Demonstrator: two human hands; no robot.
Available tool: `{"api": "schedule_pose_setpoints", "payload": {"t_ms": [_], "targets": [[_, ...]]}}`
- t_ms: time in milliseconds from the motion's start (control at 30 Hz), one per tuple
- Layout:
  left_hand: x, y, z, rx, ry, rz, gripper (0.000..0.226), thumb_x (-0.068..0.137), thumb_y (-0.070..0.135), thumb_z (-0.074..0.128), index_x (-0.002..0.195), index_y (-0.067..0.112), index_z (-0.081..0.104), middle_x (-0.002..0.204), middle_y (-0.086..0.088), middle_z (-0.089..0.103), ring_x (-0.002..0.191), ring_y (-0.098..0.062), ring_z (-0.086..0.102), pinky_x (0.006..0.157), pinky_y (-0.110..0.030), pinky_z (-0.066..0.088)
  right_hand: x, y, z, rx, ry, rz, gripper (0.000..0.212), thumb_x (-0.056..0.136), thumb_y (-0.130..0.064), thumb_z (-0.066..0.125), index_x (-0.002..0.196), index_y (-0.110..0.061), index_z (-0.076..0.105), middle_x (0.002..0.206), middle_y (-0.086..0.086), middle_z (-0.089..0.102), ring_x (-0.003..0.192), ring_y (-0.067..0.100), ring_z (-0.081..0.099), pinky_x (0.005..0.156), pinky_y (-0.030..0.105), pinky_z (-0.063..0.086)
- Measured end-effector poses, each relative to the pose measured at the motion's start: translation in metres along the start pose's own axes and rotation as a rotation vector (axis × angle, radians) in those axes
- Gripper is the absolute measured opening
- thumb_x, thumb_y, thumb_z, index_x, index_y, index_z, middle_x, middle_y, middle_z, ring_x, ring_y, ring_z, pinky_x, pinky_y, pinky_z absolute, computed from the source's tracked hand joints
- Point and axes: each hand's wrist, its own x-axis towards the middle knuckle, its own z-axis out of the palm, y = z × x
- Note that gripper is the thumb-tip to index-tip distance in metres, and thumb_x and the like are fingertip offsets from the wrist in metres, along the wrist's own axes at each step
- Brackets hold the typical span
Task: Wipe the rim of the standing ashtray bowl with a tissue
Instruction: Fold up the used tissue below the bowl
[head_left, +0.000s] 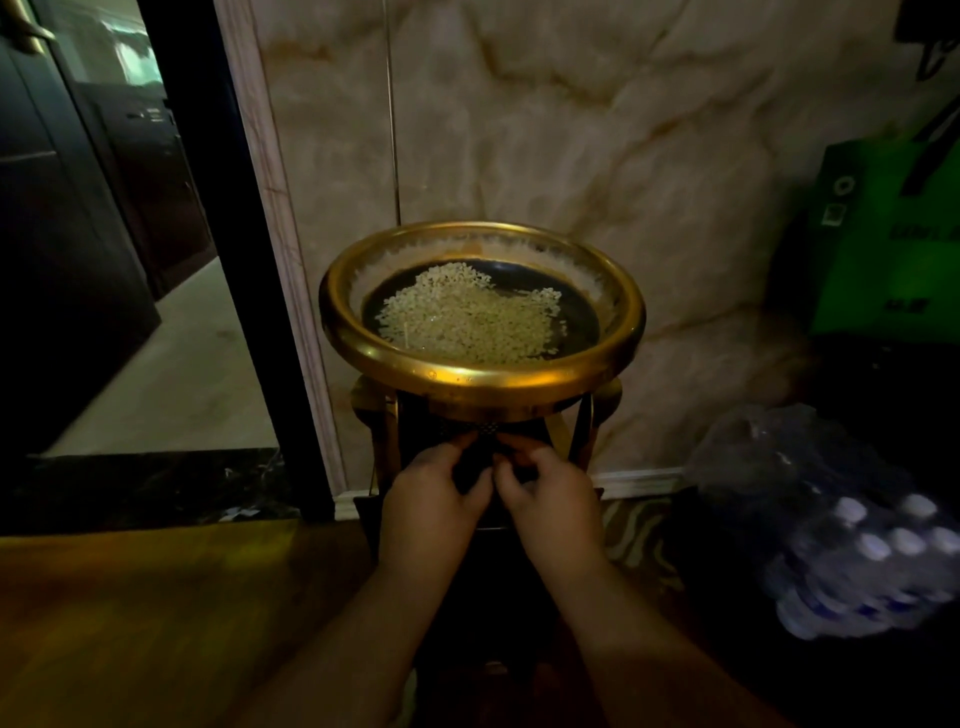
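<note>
The standing ashtray (482, 332) fills the centre of the frame against a marbled wall (571, 130), its brass rim (483, 375) a wide polished ring around a dark bowl holding a heap of pale granules (470, 317). Judged from its metal look and its stand (395, 431), the piece is probably heavy and stiff, yet tall enough to rock if pushed sideways; the rim looks smooth and slippery, so a wipe should press downward along the ring and not outward, and the loose granules would scatter if the bowl were jolted. A tissue would be light, soft and easily torn, best taken bunched in a pad between fingertips; no tissue can be made out here. Both hands sit in the lower centre of the frame, below the near edge of the rim, in front of the dark body of the stand. The left hand (434, 491) and right hand (545, 493) are close together, fingers curled inward and nearly meeting on something dark between them, but the dim light hides whether they pinch anything. A green bag (883, 249) stands at the right edge, with wrapped bottles (857, 535) below it.
</note>
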Motion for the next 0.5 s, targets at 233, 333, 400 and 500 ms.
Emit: {"api": "schedule_pose_setpoints", "payload": {"t_ms": [233,333,400,500], "targets": [[-0.002,0.001,-0.001,0.001,0.004,0.031,0.044,0.087,0.040,0.074,0.129,0.027,0.068,0.117,0.005,0.074,0.102,-0.010,0.069,0.079,-0.021,0.050,-0.003,0.002,-0.002,0.054,0.047,-0.052,0.017,0.092,-0.035,0.067,0.103,-0.023,0.073,0.093,0.000,0.072,0.079,0.012,0.068,0.074,0.039,0.058],[-0.005,0.000,-0.005,-0.043,0.020,0.063,0.033,0.085,0.036,0.077,0.117,0.029,0.073,0.110,0.011,0.075,0.098,-0.003,0.069,0.080,-0.020,0.053,-0.008,0.005,-0.004,0.077,0.060,-0.127,0.009,0.090,-0.031,0.070,0.098,-0.031,0.074,0.094,-0.009,0.070,0.081,0.001,0.065,0.072,0.021,0.054],[-0.012,0.001,-0.009,-0.064,0.029,0.093,0.016,0.083,0.031,0.080,0.099,0.029,0.076,0.094,0.014,0.075,0.088,0.003,0.068,0.076,-0.020,0.056,-0.014,0.005,-0.009,0.112,0.071,-0.164,0.009,0.088,-0.025,0.074,0.092,-0.033,0.073,0.089,-0.015,0.067,0.083,-0.003,0.063,0.067,0.007,0.046],[-0.017,0.005,-0.016,-0.071,0.034,0.144,0.008,0.082,0.027,0.081,0.087,0.028,0.076,0.083,0.018,0.071,0.079,0.005,0.066,0.068,-0.008,0.049,-0.019,0.001,-0.017,0.134,0.071,-0.220,0.016,0.084,-0.020,0.078,0.088,-0.034,0.073,0.085,-0.019,0.066,0.081,-0.002,0.063,0.065,0.004,0.043]]}}
